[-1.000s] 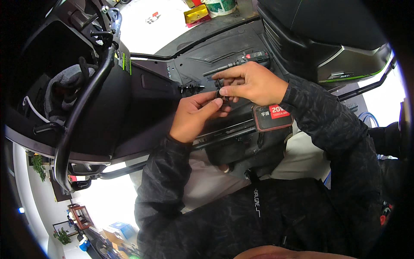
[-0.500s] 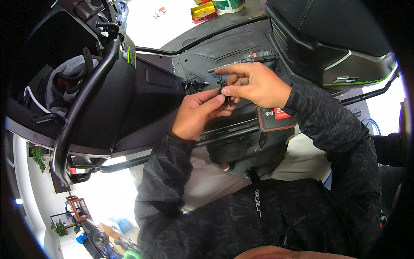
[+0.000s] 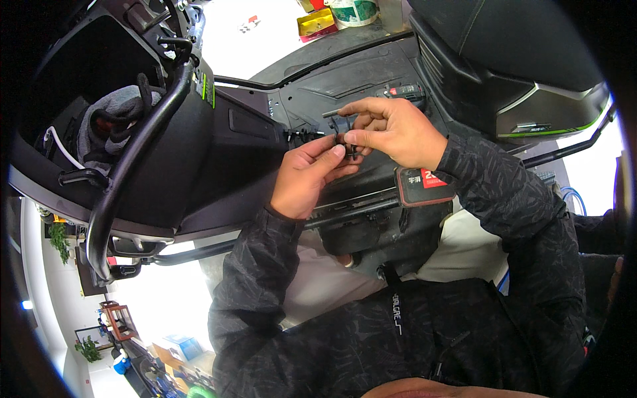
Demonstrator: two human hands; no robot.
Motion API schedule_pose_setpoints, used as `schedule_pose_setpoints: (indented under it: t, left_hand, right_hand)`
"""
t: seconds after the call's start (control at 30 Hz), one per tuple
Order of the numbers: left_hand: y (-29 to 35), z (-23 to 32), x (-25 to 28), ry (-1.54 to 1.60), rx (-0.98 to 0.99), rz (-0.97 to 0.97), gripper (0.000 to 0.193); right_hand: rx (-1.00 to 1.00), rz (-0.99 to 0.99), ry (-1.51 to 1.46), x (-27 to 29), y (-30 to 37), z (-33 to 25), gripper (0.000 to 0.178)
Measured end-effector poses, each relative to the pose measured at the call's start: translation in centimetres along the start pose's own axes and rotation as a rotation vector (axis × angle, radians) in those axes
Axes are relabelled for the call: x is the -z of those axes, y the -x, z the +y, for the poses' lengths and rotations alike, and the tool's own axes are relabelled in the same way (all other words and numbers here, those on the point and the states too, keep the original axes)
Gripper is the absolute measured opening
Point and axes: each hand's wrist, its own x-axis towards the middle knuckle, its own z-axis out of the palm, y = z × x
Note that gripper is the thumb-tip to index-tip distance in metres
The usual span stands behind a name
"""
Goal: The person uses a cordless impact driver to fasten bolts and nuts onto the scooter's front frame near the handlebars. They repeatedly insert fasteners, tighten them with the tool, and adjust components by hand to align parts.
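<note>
My left hand [image 3: 300, 174] and my right hand [image 3: 403, 136] meet above the footboard of a black vehicle. Between their fingertips is a small dark fastener-like part [image 3: 348, 148], too small to name exactly. My left thumb and fingers pinch it from below. From the other side, my right thumb and fingers close on it, with the index finger extended above. Several black bolt-like pieces [image 3: 304, 135] lie on the footboard, left of my fingers. Behind my right hand lies a power drill [image 3: 402, 91], its metal shaft showing past my index finger.
A black-and-red battery-like block [image 3: 424, 187] sits below my right wrist. Left, a curved black bar [image 3: 142, 146] runs beside a compartment holding a grey cloth item [image 3: 109, 119]. A dark seat [image 3: 504, 40] rises at the right. A yellow-and-red tray [image 3: 316, 25] and white-green bucket [image 3: 353, 12] stand beyond.
My view has shifted slightly, so the vehicle sits a little further right and lower. Both hands keep their pinch on the small dark part, with slight finger movement.
</note>
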Motion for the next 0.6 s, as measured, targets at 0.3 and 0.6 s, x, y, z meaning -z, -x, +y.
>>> schedule_pose_setpoints:
  t: [0.3, 0.6]
  left_hand:
    - [-0.1, 0.0, -0.2, -0.004, -0.007, 0.025, 0.035]
    - [-0.2, -0.4, -0.7, -0.354, -0.128, 0.155, 0.029]
  right_hand:
    - [0.004, -0.009, 0.009, -0.2, 0.0, 0.0, 0.044]
    - [0.052, 0.091, 0.2, -1.4, -0.6, 0.0, 0.041]
